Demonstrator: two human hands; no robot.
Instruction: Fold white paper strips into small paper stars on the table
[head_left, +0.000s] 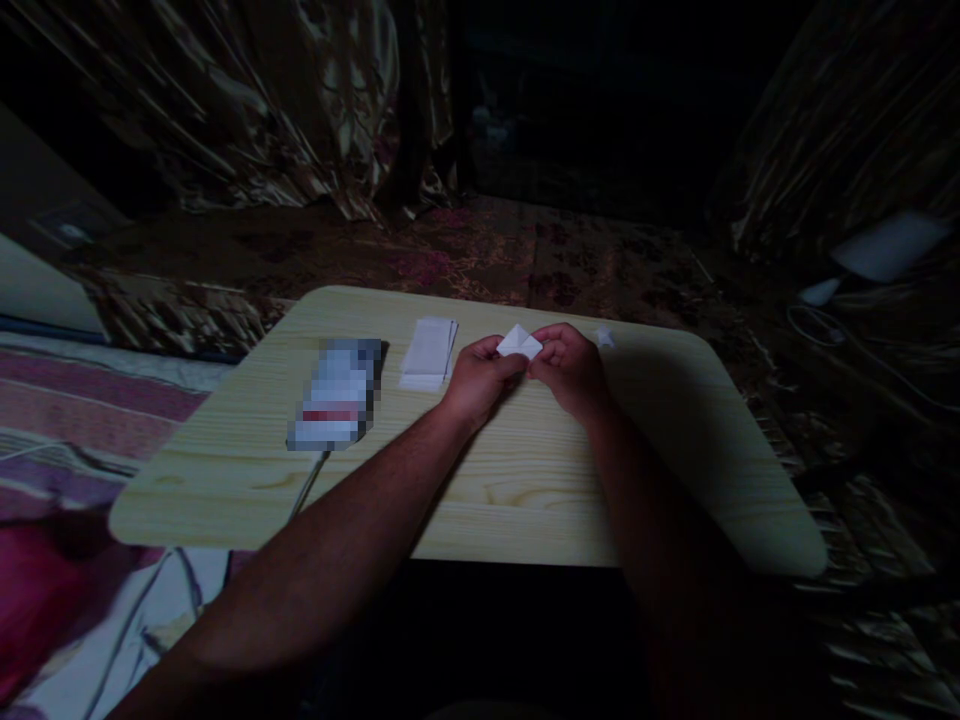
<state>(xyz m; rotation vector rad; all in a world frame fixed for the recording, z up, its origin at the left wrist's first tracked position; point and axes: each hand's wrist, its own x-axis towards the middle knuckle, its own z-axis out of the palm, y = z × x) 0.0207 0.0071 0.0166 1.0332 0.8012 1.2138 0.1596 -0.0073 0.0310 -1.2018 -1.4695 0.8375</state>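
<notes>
A small folded white paper [519,343] is held between both my hands above the far middle of a light wooden table [525,490]. My left hand [480,378] pinches its left side with closed fingers. My right hand [571,368] pinches its right side, fingers curled. A stack of white paper sheets [429,352] lies just left of my left hand. A tiny white folded piece [604,338] rests on the table right of my right hand.
A blurred-out flat object [336,394] with a cable [311,485] lies on the table's left part. Patterned dark fabric [480,250] covers the floor beyond. Striped bedding [82,420] is at the left. A white object [885,248] sits at the far right.
</notes>
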